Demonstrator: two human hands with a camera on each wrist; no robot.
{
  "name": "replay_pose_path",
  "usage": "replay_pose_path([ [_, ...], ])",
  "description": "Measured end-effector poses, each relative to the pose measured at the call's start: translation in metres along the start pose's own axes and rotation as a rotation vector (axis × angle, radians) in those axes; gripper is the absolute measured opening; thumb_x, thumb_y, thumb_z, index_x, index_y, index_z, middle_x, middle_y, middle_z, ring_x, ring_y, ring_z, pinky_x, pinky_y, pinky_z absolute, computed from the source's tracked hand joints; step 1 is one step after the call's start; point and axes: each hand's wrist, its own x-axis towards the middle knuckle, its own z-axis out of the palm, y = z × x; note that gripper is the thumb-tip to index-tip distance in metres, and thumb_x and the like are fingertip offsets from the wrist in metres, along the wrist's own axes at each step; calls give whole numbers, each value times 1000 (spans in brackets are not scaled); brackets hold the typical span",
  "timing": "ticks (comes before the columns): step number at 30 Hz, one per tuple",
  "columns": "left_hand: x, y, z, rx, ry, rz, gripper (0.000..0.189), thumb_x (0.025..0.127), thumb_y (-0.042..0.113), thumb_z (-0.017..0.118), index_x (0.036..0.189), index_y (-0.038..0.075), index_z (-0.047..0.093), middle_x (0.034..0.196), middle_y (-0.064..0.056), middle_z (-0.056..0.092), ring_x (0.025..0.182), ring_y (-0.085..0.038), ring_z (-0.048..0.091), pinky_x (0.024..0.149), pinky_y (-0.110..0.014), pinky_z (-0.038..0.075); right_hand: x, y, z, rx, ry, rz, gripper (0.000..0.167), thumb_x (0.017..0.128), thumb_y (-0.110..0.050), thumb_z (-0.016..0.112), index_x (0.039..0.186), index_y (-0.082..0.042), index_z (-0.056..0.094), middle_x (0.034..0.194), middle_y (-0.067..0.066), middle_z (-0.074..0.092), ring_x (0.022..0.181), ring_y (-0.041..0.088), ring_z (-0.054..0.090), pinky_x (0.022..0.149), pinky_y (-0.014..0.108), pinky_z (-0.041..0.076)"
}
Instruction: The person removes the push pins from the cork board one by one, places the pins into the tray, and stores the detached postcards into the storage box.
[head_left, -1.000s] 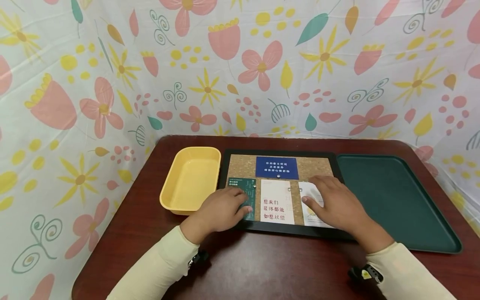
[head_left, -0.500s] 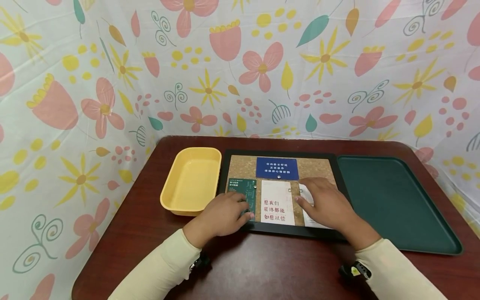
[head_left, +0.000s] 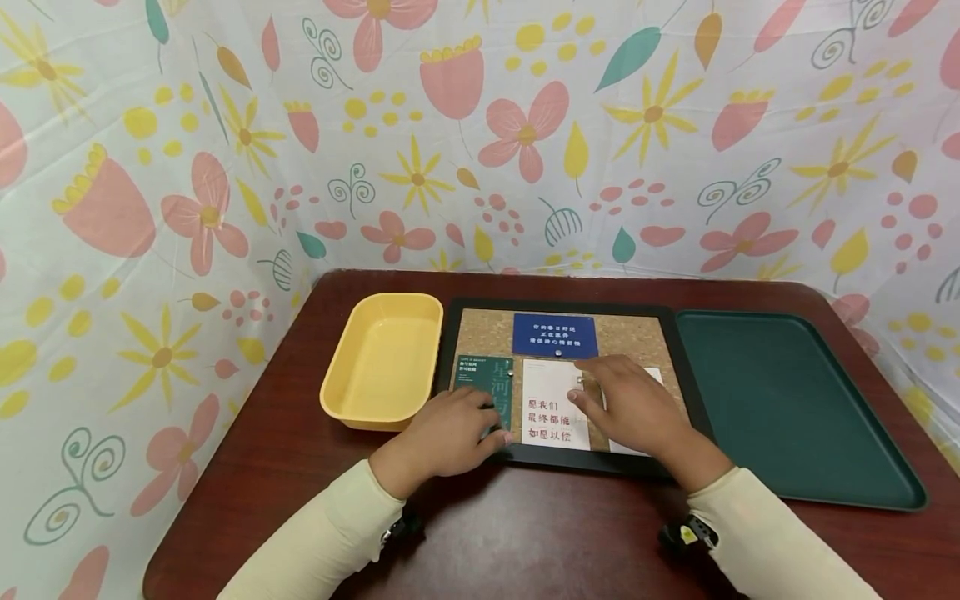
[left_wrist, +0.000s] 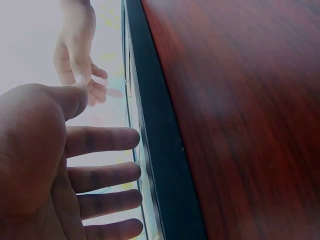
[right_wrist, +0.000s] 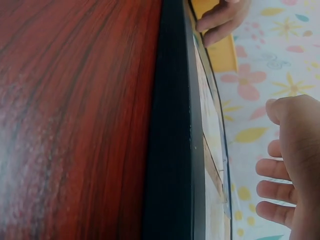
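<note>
A cork board [head_left: 637, 333] in a black frame lies on the table. Pinned to it are a blue card [head_left: 554, 335] at the top and, along the bottom, a dark green card [head_left: 480, 372], a white card with red characters [head_left: 546, 387] and another white card [head_left: 656, 374], mostly hidden by my right hand. My left hand [head_left: 448, 432] is over the green card's lower part, its fingers [left_wrist: 107, 202] extended. Above the two white cards my right hand [head_left: 637, 410] hovers, fingers spread loosely and holding nothing, thumb tip near a clear pushpin [head_left: 581, 380].
Left of the board stands a yellow plastic bin [head_left: 381, 354]. A dark green tray [head_left: 795, 400] lies on the right, beside the frame. The reddish-brown table [head_left: 540, 533] meets a flower-printed curtain [head_left: 450, 167] at the back and left.
My right hand has moved left across the board, from the right-hand white card toward the one with red characters. My left hand has shifted slightly down and right.
</note>
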Motion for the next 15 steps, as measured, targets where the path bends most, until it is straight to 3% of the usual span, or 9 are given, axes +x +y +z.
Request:
replay_pose_path([
  [7,0,-1,3,2,-20,-19,45,104,55,50,115,21,77,129,-6,66,123,-26,58,105,-45,45,9,-6,6,13,17,-38,50,99,-37,66,134,-1,64,127,17,67,126,37,56,105,56,42],
  [15,-1,0,1,-9,-50,-16,46,104,55,49,116,20,77,130,-6,65,120,-25,60,98,-44,50,14,-11,15,10,4,-20,50,99,-39,66,135,-5,65,129,16,67,123,35,59,103,55,45],
])
